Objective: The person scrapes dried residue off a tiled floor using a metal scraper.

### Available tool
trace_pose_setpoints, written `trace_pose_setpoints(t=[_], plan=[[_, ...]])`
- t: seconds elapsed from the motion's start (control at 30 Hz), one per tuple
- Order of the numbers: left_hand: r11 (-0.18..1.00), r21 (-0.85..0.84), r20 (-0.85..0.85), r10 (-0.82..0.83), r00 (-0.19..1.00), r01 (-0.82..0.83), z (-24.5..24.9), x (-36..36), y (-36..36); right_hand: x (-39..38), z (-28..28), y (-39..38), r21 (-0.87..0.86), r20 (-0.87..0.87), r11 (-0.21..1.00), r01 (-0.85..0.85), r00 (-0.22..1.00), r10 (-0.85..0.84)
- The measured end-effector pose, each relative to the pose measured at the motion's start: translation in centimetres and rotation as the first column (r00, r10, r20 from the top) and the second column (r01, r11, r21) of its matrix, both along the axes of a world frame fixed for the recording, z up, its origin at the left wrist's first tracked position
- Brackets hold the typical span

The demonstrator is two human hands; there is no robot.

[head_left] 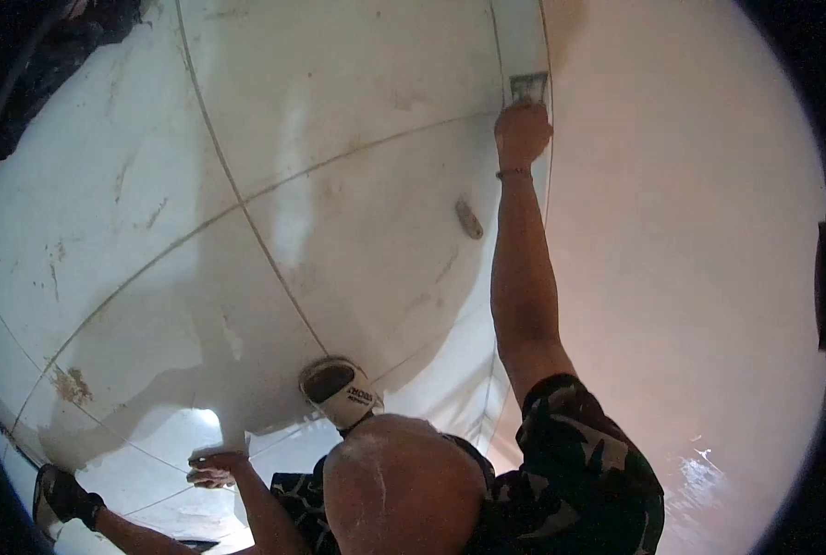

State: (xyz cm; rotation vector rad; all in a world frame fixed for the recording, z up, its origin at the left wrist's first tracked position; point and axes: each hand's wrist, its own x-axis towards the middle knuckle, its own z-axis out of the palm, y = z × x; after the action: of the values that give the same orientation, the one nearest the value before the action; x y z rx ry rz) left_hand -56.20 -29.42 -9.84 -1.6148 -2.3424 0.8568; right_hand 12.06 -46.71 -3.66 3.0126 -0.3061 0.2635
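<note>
My right hand (524, 134), at the end of an outstretched arm with a thin bracelet, is closed round a small flat scraper (527, 85). The scraper's grey blade points away from me, on the narrow strip where the tiled floor (376, 222) meets the pale wall (681, 231). A small brown oblong piece (469, 219) lies on the tiles left of my right forearm. Down at the lower left, my left hand (217, 469) hangs over the floor with fingers loosely bent and nothing visible in them.
One foot in a light slipper (343, 393) rests on the tiles near my bare knee (403, 481). Another foot in dark footwear (59, 498) is at the lower left. Black crumpled material (48, 69) lies at the upper left. Brown stains mark several tiles.
</note>
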Motion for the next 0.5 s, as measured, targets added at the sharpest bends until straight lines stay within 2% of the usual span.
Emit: trace_pose_setpoints(t=[0.03, 0.1, 0.13, 0.17, 0.23, 0.27, 0.3, 0.33, 0.37, 0.4, 0.43, 0.5], plan=[[0.996, -0.009, -0.099, -0.094, 0.991, 0.094, -0.5, -1.7, -0.2, -1.2, 0.2, -1.1, -0.01, -0.013, 1.0, 0.009, 1.0, -0.009], [0.993, 0.033, -0.087, -0.111, 0.99, 0.114, -1.8, -2.4, -0.5, -1.7, 0.9, -2.0, -0.235, -0.071, 0.933, -0.273, 0.962, 0.264], [0.983, 0.185, 0.067, -0.012, 0.998, 0.0, -1.6, -2.0, -0.1, -1.8, 1.4, -1.5, 0.117, 0.027, 0.98, -0.158, 0.987, 0.156], [0.943, 0.307, 0.224, 0.058, 0.973, -0.127, -1.3, -2.2, 0.1, -0.9, 0.6, -1.7, 0.109, 0.023, 0.981, -0.158, 0.987, 0.156], [0.958, 0.269, 0.159, 0.054, 0.986, -0.096, -1.9, -3.5, -0.5, 1.2, -1.3, -1.8, -0.236, -0.123, 0.932, -0.274, 0.96, 0.251], [0.968, 0.243, 0.099, 0.039, 0.994, -0.062, -2.1, -4.4, -0.2, 0.7, -1.6, -2.7, -0.401, -0.125, 0.787, -0.469, 0.879, 0.46], [0.973, 0.224, 0.053, 0.037, 0.998, -0.048, -2.6, -4.4, -0.4, -0.1, -1.0, -2.4, -0.401, -0.12, 0.784, -0.474, 0.876, 0.467], [0.947, 0.241, 0.163, 0.178, 0.971, -0.214, -1.8, -3.0, 0.2, -1.0, -0.2, -1.9, -0.263, -0.013, 0.911, -0.318, 0.945, 0.327], [0.985, 0.046, -0.071, -0.161, 0.984, 0.165, -1.9, -4.5, -0.5, -1.5, 0.2, -1.7, -0.1, 0.057, 0.984, -0.149, 0.986, 0.155], [0.98, 0.159, 0.016, -0.123, 0.992, 0.119, -3.3, -6.9, -0.6, -0.7, -0.5, -1.7, -0.105, 0.053, 0.983, -0.15, 0.986, 0.156], [0.964, 0.26, 0.103, -0.09, 0.991, 0.061, -3.4, -6.7, -0.5, 0.8, -1.7, -1.7, -0.178, -0.023, 0.967, -0.181, 0.983, 0.18], [0.98, 0.143, -0.022, -0.139, 0.99, 0.141, -1.9, -4.0, -0.7, 0.0, -2.1, -2.7, -0.251, -0.12, 0.945, -0.209, 0.976, 0.184]])
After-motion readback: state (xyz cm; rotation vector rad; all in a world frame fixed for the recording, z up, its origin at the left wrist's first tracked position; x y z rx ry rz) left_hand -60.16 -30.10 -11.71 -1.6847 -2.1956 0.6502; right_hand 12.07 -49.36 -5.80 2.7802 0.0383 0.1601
